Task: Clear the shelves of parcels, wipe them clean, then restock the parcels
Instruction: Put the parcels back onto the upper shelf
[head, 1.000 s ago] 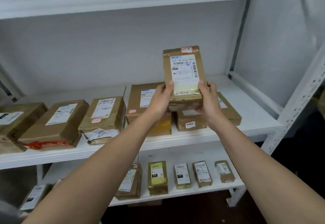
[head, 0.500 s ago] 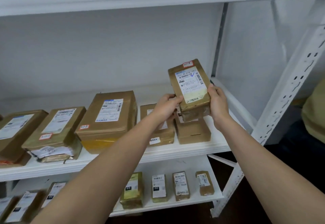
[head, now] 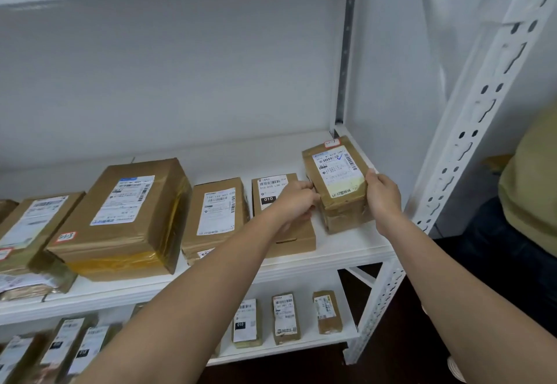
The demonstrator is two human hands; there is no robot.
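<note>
While my two hands clamp it from either side, the parcel (head: 337, 181) sits at the right end of the middle shelf (head: 346, 248), its far end tipped up and its near bottom edge seemingly on or just above the board. My right hand (head: 381, 195) curls round its right edge, thumb on the label; my left hand (head: 297, 199) pinches its left edge, fingers bent against the side. Just left of my left hand, and partly under it, lies a flat box (head: 281, 217) marked 010; beyond that, a taller box (head: 215, 214) and a big taped one (head: 126, 214). To the right of my right hand stands the white upright (head: 470, 130).

I judge the parcel light: a two-sided pinch carries it without strain. The cardboard looks stiff enough to take a squeeze, but glossy tape wraps the lower part, and that could slide under the fingers. Bare card on the long edges is the surer hold, which is where I have it. Contents unknown, so I would set it down flat and not drop it. Room beside the 010 box looks tight on my left.
</note>
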